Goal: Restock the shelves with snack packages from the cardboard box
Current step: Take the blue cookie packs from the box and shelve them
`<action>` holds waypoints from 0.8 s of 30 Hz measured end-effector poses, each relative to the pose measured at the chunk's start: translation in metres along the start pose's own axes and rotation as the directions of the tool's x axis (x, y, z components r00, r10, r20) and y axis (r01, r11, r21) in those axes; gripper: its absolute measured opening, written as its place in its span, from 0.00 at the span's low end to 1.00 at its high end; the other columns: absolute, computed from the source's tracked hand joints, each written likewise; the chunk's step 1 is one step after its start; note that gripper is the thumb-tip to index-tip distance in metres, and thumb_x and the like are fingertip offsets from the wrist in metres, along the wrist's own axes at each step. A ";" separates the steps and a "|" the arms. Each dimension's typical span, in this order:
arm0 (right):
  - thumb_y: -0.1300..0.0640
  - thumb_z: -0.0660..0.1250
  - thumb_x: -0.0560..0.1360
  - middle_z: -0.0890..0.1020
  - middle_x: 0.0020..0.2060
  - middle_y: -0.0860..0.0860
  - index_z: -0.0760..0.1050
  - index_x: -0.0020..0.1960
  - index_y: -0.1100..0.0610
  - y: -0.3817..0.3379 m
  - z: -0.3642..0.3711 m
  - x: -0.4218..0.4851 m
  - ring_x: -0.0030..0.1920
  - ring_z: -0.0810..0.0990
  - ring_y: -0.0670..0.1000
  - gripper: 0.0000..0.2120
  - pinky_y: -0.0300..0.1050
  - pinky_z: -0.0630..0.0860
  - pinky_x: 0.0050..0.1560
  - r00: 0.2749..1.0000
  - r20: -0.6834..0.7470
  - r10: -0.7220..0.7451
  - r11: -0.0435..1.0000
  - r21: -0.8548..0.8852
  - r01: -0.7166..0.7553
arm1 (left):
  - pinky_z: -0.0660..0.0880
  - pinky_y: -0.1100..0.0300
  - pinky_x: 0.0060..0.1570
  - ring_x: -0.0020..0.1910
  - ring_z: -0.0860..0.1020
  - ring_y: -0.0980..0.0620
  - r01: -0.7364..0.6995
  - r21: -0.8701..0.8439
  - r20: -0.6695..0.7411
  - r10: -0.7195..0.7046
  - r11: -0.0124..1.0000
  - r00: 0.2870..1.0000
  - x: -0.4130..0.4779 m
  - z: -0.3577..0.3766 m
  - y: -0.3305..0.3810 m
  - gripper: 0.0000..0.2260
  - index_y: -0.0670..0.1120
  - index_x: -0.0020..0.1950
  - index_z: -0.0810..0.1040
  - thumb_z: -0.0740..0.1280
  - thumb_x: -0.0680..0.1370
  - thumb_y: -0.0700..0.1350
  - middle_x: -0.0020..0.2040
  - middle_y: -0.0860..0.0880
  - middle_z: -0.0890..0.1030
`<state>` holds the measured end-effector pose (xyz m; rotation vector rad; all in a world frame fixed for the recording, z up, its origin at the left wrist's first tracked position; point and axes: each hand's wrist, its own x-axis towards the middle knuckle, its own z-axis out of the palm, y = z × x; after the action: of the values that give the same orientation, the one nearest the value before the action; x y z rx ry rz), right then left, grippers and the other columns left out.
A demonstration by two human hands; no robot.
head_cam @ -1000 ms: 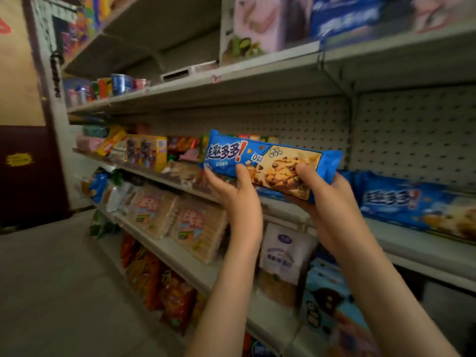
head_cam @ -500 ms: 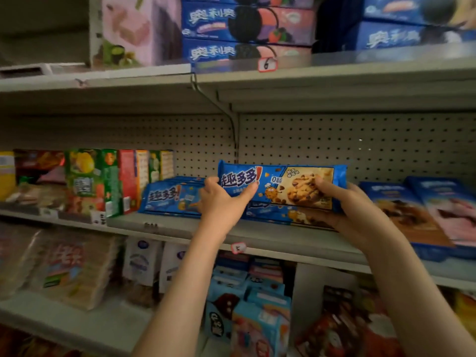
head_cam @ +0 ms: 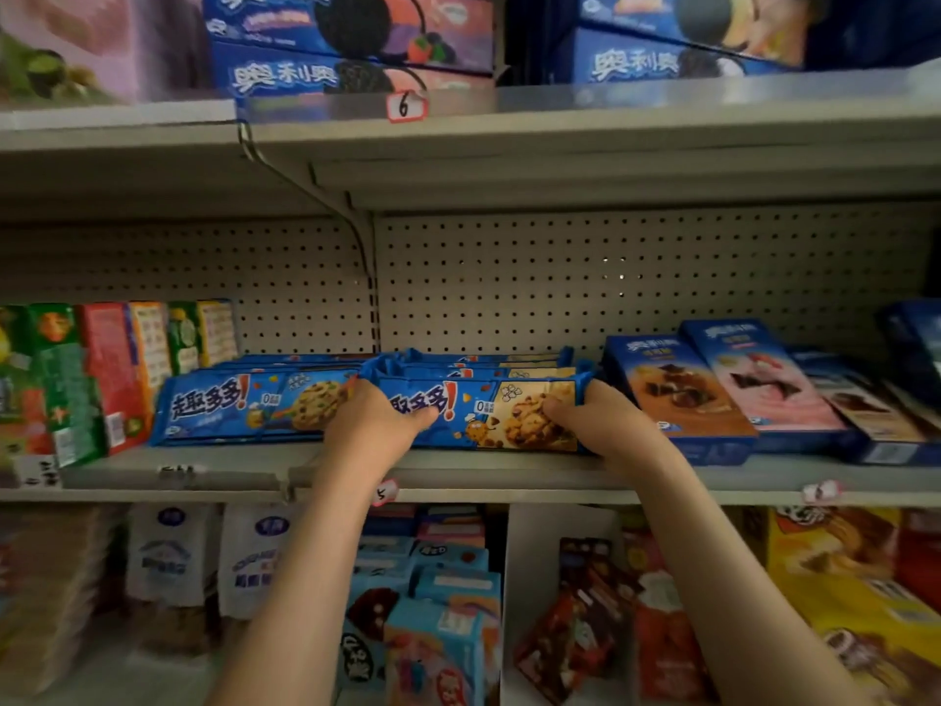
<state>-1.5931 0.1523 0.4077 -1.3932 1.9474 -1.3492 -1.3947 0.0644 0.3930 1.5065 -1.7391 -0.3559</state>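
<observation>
Hands (head_cam: 379,425) (head_cam: 606,433), pack (head_cam: 489,415) lower, perhaps on shelf (head_cam: 203,471)

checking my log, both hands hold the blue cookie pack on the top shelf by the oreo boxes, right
Wrong shelf: the head view shows the left hand and right hand holding the blue cookie pack on the middle shelf, below the Oreo boxes.

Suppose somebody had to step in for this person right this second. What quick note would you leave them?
Hands: the left hand grips the left end of the blue cookie pack; the right hand grips its right end.
Where: the pack is at the front of the middle shelf, against a stack of matching packs.
Done: the pack has reached its row.
Left: let go, square it up, then fetch more. The cardboard box is out of view.
</observation>
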 end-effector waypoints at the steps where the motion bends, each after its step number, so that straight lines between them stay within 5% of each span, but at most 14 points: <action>1: 0.51 0.65 0.76 0.73 0.62 0.54 0.66 0.67 0.61 0.000 0.001 0.002 0.57 0.75 0.53 0.23 0.43 0.72 0.47 0.999 -0.041 -0.006 0.998 -0.061 0.003 | 0.71 0.57 0.45 0.55 0.77 0.45 -0.001 0.013 -0.013 0.001 1.000 1.000 -0.003 0.000 0.001 0.34 0.41 0.68 0.66 0.71 0.70 0.59 0.58 0.45 0.77; 4: 0.54 0.65 0.76 0.69 0.66 0.57 0.59 0.71 0.62 0.001 0.003 0.006 0.63 0.72 0.56 0.28 0.48 0.73 0.57 0.995 -0.095 -0.027 0.996 -0.087 0.019 | 0.71 0.57 0.44 0.52 0.77 0.46 -0.037 0.037 -0.040 0.039 0.999 0.998 -0.008 0.000 0.003 0.33 0.41 0.67 0.66 0.69 0.72 0.61 0.58 0.45 0.77; 7: 0.57 0.63 0.78 0.71 0.65 0.57 0.56 0.72 0.60 0.003 0.004 0.007 0.63 0.73 0.56 0.27 0.45 0.72 0.53 0.991 -0.128 -0.042 0.997 -0.074 0.032 | 0.69 0.59 0.34 0.38 0.72 0.51 -0.076 0.138 -0.032 0.081 0.987 0.996 -0.015 -0.002 0.009 0.32 0.41 0.68 0.64 0.65 0.74 0.62 0.51 0.48 0.75; 16: 0.60 0.60 0.79 0.72 0.65 0.56 0.51 0.75 0.58 0.003 0.002 0.001 0.62 0.73 0.55 0.28 0.42 0.69 0.45 0.991 -0.102 -0.081 0.993 -0.089 0.072 | 0.61 0.59 0.26 0.34 0.71 0.49 -0.043 0.166 0.025 0.039 0.985 0.999 -0.014 -0.008 0.015 0.25 0.36 0.56 0.72 0.66 0.75 0.58 0.36 0.46 0.73; 24: 0.59 0.62 0.78 0.70 0.67 0.56 0.48 0.76 0.57 0.005 0.003 0.003 0.66 0.71 0.55 0.32 0.48 0.72 0.59 0.993 -0.046 -0.110 0.992 -0.074 0.106 | 0.60 0.59 0.26 0.30 0.68 0.51 -0.021 0.145 0.036 0.016 0.989 0.999 -0.013 -0.007 0.012 0.21 0.37 0.53 0.75 0.65 0.77 0.56 0.32 0.49 0.69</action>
<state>-1.5945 0.1487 0.4023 -1.5323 1.9964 -1.3875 -1.3988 0.0817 0.4003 1.5938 -1.8393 -0.2517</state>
